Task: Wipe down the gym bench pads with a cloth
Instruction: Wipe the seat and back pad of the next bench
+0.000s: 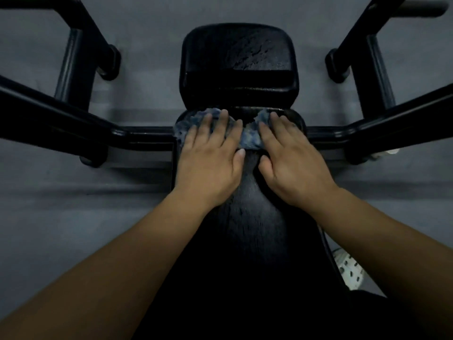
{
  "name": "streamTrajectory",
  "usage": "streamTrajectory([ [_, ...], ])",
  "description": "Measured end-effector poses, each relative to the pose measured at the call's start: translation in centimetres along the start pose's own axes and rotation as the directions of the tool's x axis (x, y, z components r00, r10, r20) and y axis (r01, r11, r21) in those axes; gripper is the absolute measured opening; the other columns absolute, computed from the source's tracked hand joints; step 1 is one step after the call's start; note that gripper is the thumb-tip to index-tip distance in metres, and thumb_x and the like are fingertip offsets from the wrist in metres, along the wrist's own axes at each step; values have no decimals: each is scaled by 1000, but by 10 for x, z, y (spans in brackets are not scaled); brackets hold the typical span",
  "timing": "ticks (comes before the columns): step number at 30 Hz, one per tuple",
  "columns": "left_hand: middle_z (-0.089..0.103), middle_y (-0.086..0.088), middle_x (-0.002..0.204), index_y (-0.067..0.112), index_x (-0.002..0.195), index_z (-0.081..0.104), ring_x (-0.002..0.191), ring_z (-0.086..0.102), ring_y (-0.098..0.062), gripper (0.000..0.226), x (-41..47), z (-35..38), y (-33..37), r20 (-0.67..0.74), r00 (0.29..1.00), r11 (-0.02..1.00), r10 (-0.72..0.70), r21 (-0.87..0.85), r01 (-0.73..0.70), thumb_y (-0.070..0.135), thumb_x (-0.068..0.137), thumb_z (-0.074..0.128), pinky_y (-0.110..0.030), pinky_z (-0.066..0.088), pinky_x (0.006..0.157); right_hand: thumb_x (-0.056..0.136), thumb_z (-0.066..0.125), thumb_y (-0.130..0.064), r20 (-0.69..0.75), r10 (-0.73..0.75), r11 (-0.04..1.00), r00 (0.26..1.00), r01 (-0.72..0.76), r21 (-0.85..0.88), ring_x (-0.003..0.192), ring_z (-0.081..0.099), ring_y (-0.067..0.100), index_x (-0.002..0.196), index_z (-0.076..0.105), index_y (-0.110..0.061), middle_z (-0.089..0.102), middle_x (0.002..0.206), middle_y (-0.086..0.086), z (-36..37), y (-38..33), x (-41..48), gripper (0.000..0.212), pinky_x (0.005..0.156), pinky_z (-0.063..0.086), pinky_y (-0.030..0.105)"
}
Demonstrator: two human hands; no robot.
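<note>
Long bench pad (247, 241): black, textured, with a faint streaked sheen; it ran from beneath the camera out under both palms.

Frame tubes (61, 114): black, angled away to either side of the hands, over grey floor (49, 217).

Short pad (237, 60): black, round-cornered, with wet-looking streaks on top; it lay beyond the fingertips across a narrow gap.

Left hand (210, 158): palm down, fingers (207, 126) straight and slightly spread, pressed flat on the cloth.

Right hand (291, 163): palm down, fingers (269, 133) likewise straight and flat, nothing clasped.

Cloth (247, 138): mottled blue-grey, crumpled, spread across the long pad's far end. It lay under both sets of fingers, bunched between the two hands and showing past the fingertips.

White shoe (349, 268): perforated, right of the right forearm.
</note>
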State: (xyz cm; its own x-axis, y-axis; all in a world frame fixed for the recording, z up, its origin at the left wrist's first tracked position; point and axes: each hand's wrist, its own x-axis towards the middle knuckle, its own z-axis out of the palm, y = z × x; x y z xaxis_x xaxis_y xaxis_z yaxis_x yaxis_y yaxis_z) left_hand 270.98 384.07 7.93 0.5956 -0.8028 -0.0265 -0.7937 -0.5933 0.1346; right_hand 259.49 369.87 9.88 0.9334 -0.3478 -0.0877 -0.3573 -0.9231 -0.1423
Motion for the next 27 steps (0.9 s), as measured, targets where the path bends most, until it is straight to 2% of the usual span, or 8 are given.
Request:
streamTrajectory([
  [5,12,-5,167,27,159,17,154,9,-30,68,-78,-4,29,87,993,997,-75,-8,76,52,96,10,-48,9,123,89,27,-42,22,36,999,999,-36,17,149,22,35,153,33,-7,24,160,21,10,-26,-80,73,121,11,39],
  [11,11,-5,167,28,159,19,154,8,-30,70,-164,-9,50,188,978,994,-95,-27,102,54,95,10,-48,6,122,87,36,-42,112,61,996,992,-68,60,145,31,37,149,43,-8,31,157,22,16,-48,-169,70,118,28,48],
  [13,6,-5,168,28,160,15,154,3,-30,73,-184,-12,58,206,974,994,-99,-27,107,56,93,5,-48,3,122,88,29,-47,138,74,996,988,-81,46,148,27,34,152,38,-10,26,160,19,13,-56,-186,74,119,23,45],
  [15,-6,-2,168,30,160,4,154,-9,-26,73,-187,-17,63,222,968,992,-114,-33,124,56,92,-3,-47,-4,122,84,8,-55,159,95,993,983,-104,50,153,9,30,157,23,-14,9,165,16,3,-64,-188,85,123,11,41],
  [17,-4,-1,168,29,160,8,154,-8,-25,65,-176,-25,64,151,980,989,-127,-51,136,53,100,7,-48,-2,122,78,-7,-55,128,122,991,984,-128,41,153,-2,26,158,14,-15,-1,166,14,-4,-72,-177,92,123,4,41],
  [19,-3,-2,168,28,160,9,154,-7,-24,60,-161,-26,59,94,984,986,-152,-48,157,48,105,18,-49,-1,123,82,-9,-54,49,141,989,989,-143,38,153,-5,24,159,12,-17,-4,167,10,-5,-77,-163,87,123,2,44],
  [23,1,-5,168,24,160,7,154,-1,-27,64,-147,-6,41,79,970,972,-229,-44,232,50,104,22,-52,3,122,91,-3,-56,67,169,985,983,-171,32,153,-11,19,159,4,-24,-9,167,2,18,-63,-150,76,122,-2,45],
  [27,10,-8,167,22,160,13,154,7,-27,67,-145,-2,40,40,979,978,-199,-48,201,52,100,18,-56,10,120,98,8,-50,72,116,993,991,-119,28,153,-4,19,159,10,-20,-1,167,1,22,-52,-145,69,124,5,47],
])
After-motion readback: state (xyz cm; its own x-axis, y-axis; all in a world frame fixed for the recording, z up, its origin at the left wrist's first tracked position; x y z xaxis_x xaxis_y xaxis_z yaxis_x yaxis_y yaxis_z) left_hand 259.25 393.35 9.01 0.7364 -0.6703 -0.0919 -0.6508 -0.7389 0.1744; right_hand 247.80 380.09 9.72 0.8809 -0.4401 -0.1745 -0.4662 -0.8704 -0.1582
